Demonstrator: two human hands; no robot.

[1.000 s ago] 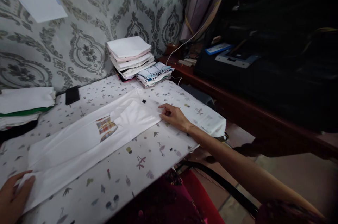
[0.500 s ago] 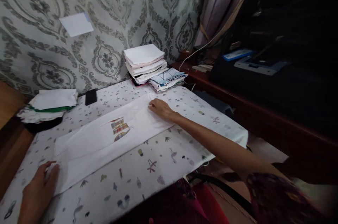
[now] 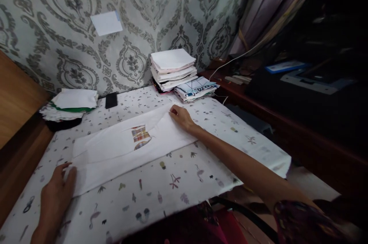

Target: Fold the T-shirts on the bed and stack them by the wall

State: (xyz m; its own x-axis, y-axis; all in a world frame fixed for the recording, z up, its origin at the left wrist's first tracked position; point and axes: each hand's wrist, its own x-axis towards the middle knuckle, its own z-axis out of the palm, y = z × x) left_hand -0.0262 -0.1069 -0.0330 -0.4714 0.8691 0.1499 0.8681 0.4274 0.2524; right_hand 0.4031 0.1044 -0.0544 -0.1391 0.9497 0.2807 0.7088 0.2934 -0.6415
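A white cloth garment, folded into a long strip, lies across the table with a plaid patch near its middle. My left hand is at the strip's left end, thumb and fingers closed about its edge. At the far right end, my right hand pinches the fabric between thumb and fingertips. Some fingertips of both hands are hidden. Shallow creases run along the cloth.
Folded cloths are stacked at the back, beside a lower pile with blue print. Another pile and a black phone lie back left. The patterned tablecloth ends at the front edge. A dark desk stands right.
The view has turned a little left, shifting everything rightward in the picture. Both hands stay at the ends of the garment, which lies much as before.
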